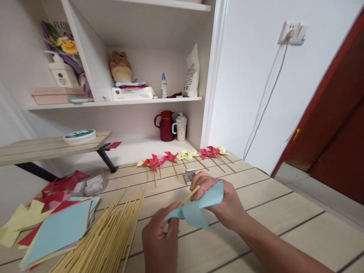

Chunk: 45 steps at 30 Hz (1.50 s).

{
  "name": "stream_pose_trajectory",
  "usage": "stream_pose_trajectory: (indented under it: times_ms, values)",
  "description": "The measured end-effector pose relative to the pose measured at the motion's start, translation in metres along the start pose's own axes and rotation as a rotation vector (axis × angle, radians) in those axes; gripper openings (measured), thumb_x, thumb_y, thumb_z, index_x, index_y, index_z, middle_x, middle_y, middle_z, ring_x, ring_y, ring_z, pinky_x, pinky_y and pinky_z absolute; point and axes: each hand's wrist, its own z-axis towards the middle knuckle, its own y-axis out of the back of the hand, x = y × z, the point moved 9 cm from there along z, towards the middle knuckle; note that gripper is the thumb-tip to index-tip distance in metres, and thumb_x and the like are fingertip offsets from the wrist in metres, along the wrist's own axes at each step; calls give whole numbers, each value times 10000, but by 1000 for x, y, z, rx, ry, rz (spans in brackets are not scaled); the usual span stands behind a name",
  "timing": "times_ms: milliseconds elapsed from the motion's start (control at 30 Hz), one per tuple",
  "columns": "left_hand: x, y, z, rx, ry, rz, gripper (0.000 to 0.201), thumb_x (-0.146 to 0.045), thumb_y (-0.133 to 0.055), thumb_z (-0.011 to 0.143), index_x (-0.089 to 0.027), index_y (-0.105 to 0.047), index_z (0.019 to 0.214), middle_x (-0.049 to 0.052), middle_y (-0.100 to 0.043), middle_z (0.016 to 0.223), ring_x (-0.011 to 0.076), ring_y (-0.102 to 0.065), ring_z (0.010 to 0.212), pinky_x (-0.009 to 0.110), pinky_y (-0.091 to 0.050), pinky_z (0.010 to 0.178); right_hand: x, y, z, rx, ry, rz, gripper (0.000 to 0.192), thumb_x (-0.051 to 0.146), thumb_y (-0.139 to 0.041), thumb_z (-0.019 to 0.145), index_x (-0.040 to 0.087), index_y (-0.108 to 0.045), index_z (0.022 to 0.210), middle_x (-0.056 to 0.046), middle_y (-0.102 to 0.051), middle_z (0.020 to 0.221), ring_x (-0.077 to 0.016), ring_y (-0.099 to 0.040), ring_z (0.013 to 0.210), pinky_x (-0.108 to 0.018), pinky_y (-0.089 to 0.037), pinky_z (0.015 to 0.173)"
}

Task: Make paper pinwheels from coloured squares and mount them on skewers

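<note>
A light blue paper pinwheel (199, 206) is held above the near middle of the desk (284, 212), clamped between both hands. The left hand (160, 239) is closed on its lower left tip, below and toward the near edge; the right hand (224, 201) is closed over its upper right part, with the fingers (199, 182) also pinching a thin wooden stick (189, 196) at the paper's centre. The stick's long axis runs from lower left to upper right, rising toward the right hand, which is the nearer to it. Just beyond the right hand, a small metal box (190, 175) stands on the desk. To the left, a loose bundle of sticks (113, 231) fans toward the near edge, beside a stack of coloured paper squares (54, 231) at the near left corner. Along the far edge a row of finished red and yellow pinwheels (184, 157) is laid. Bare boards lie to the right, up to the right edge.
</note>
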Motion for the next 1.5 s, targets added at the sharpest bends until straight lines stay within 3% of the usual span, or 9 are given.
stream_pose_trajectory:
  times_ms: [267, 433, 667, 867, 1067, 1267, 1500]
  values:
    - [0, 1, -2, 7, -46, 40, 206, -291, -610, 730, -249, -803, 791, -19, -610, 472, 161, -550, 442, 256, -478, 496, 0, 1, 0, -2, -5, -22, 51, 285, -755, 795, 241, -738, 774, -43, -638, 722, -223, -595, 804, -378, -493, 717]
    - [0, 1, -2, 13, -156, 65, 194, -284, -612, 755, -251, -796, 807, -8, -669, 565, 159, -589, 479, 252, -500, 507, -2, 2, -1, -12, -31, -8, 72, 297, -759, 790, 237, -734, 760, -47, -645, 734, -223, -599, 809, -372, -501, 706]
    - [-36, 3, -9, 19, -573, 254, 250, -138, -545, 824, -254, -753, 899, -8, -766, 778, 160, -704, 657, 231, -548, 590, 1, -1, -1, -8, -30, 25, 38, 248, -769, 777, 245, -731, 772, -40, -656, 728, -221, -600, 802, -372, -490, 705]
    - [-78, 4, -25, -52, -1009, 474, 240, -87, -471, 873, -204, -667, 946, -1, -752, 763, 143, -683, 637, 245, -521, 614, 1, -4, -3, -13, -76, 121, 85, 223, -806, 734, 254, -737, 774, -29, -645, 747, -204, -592, 783, -346, -493, 675]
    - [-82, 3, -31, 61, -1252, 683, 273, -69, -457, 854, -147, -646, 1034, 41, -764, 834, 161, -682, 721, 293, -499, 753, 3, -3, -6, -38, -83, 141, 98, 235, -814, 726, 253, -734, 779, -34, -646, 772, -205, -591, 804, -330, -494, 665]
    - [-77, 10, -29, 18, -1221, 709, 397, -10, -388, 833, -196, -631, 1086, 26, -767, 842, 158, -672, 742, 333, -455, 894, 0, -6, -7, -54, -128, 162, 115, 298, -816, 726, 238, -724, 761, -52, -652, 782, -218, -602, 801, -345, -503, 670]
    - [-72, 9, -29, 136, -1313, 742, 340, -51, -460, 832, -174, -646, 1089, 18, -777, 928, 132, -678, 782, 318, -390, 958, -2, -10, -7, -34, -98, 230, 133, 309, -810, 736, 243, -697, 760, -43, -684, 710, -229, -626, 755, -411, -517, 737]
